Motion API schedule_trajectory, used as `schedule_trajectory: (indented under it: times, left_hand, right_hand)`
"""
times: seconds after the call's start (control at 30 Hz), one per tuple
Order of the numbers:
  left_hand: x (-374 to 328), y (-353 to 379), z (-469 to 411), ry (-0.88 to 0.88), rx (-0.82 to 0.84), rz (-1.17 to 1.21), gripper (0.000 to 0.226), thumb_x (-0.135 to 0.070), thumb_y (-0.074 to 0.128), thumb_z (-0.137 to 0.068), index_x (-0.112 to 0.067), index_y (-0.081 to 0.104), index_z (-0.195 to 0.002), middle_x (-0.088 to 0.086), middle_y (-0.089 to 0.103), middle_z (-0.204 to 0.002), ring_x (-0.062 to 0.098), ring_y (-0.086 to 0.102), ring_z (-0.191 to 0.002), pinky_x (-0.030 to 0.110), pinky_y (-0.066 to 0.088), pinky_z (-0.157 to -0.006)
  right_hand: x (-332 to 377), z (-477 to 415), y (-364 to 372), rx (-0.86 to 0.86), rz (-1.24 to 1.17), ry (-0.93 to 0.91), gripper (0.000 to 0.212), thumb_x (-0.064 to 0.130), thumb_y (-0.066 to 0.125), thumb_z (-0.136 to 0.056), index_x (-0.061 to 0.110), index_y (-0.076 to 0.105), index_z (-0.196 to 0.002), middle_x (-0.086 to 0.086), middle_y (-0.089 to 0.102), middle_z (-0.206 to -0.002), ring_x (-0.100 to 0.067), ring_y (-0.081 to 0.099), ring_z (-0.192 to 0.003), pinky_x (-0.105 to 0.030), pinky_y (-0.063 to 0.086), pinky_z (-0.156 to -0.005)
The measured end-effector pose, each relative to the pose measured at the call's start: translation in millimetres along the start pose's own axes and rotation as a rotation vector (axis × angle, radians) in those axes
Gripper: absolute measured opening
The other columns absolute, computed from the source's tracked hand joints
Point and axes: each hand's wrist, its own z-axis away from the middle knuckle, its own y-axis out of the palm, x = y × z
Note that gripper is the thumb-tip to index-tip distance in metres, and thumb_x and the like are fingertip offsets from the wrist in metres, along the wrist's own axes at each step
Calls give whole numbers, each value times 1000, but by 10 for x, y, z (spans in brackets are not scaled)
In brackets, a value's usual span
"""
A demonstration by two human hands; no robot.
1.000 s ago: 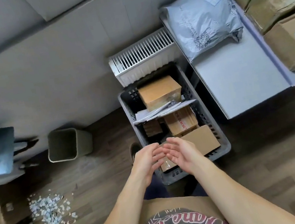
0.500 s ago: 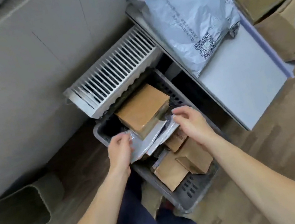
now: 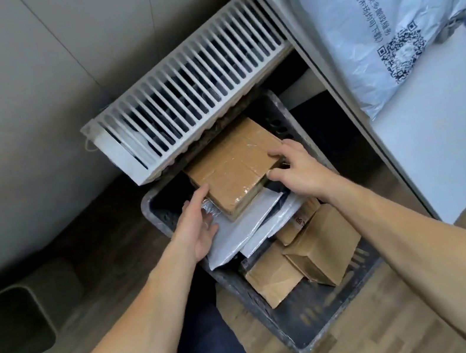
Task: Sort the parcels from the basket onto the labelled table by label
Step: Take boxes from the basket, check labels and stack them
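Because it lay uppermost in the basket (image 3: 329,325), the taped brown parcel (image 3: 233,167) was held between both grips, probably for its bulk. The left grip (image 3: 200,225) curled round its near corner. The right grip (image 3: 296,170) pinched the opposite edge, fingers on top and thumb on the side. Under the grips lay white mailers (image 3: 244,231) and small cartons (image 3: 322,250). Beyond the right grip, the worktop (image 3: 439,155) carried a grey poly bag (image 3: 383,10). The head view showed no label on the parcel, the worktop's labels were cut off, and the radiator (image 3: 194,89) hid the basket's far wall.
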Motion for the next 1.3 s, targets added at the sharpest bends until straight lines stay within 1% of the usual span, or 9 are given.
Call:
schedule_trajectory:
  times: [0.07, 0.2, 0.33, 0.4, 0.57, 0.77, 0.97, 1.2, 1.3]
  left_hand:
    - [30, 57, -13, 24, 17, 42, 84, -53, 80, -82, -28, 44, -153, 1, 64, -140, 15, 62, -119, 32, 47, -99]
    - [114, 131, -118, 72, -1, 45, 137, -65, 98, -43, -33, 33, -159, -1, 57, -150, 15, 55, -135, 40, 41, -117]
    - [173, 244, 73, 110, -23, 53, 66, -42, 79, -88, -22, 53, -145, -1, 71, -132, 14, 71, -111, 30, 60, -86]
    - [261, 291, 236, 174, -56, 24, 48, -40, 74, -92, -25, 61, -136, -2, 74, -125, 13, 69, -112, 30, 56, -90]
    - [504, 333, 791, 325, -72, 21, 42, -40, 71, -94, -24, 64, -133, 1, 77, -119, 22, 69, -116, 46, 49, -109]
    - [930, 671, 1818, 609, -179, 69, 27, -29, 69, -95, -22, 69, -121, 0, 79, -112, 16, 73, -103, 31, 51, -79]
    - [1332, 1339, 2852, 854, -174, 110, 60, -33, 81, -78, -21, 62, -134, 1, 76, -117, 17, 68, -103, 31, 48, -80]
    - [1370, 1895, 3995, 953, -140, 217, 40, -38, 73, -87, -17, 71, -121, 0, 78, -97, 18, 66, -95, 31, 51, -84]
    - [1346, 2043, 4455, 929, -85, 184, 37, -46, 74, -85, -16, 71, -106, 1, 75, -87, 16, 68, -77, 27, 56, -61]
  right_hand:
    - [-39, -2, 8, -58, -59, -5, 54, 22, 66, -98, 19, 49, -148, 5, 30, -157, -14, 39, -140, -20, 24, -108]
    - [-89, -40, -56, -24, -92, -14, 60, 28, 66, -97, 23, 45, -153, 8, 31, -158, -10, 41, -137, -34, 31, -120]
    - [-110, 41, -50, -25, -151, -24, 42, 29, 70, -93, 24, 61, -134, 1, 42, -146, -14, 53, -125, -43, 42, -116]
    - [-138, 185, -54, -64, -175, -56, 35, 30, 71, -91, 24, 65, -125, -3, 47, -137, -18, 59, -115, -46, 48, -111]
    - [-325, 759, -242, -72, -222, -227, 33, 22, 66, -97, 22, 65, -130, 3, 47, -135, 1, 56, -105, -21, 46, -100]
    - [-690, 1497, -568, 3, -375, -453, 31, 21, 67, -96, 38, 65, -121, 8, 62, -131, -14, 67, -113, -45, 55, -104]
    - [-774, 2217, -1305, -56, -548, -633, 27, 25, 68, -99, 32, 61, -124, -2, 68, -122, -18, 71, -98, -32, 58, -76]
    - [-473, 2959, -1920, 209, -686, -734, 26, 40, 56, -103, 26, 63, -124, -1, 75, -117, -23, 67, -109, -47, 47, -105]
    - [-309, 3271, -2145, 254, -748, -795, 28, 44, 56, -101, 25, 68, -118, -9, 75, -117, -25, 66, -107, -47, 49, -102]
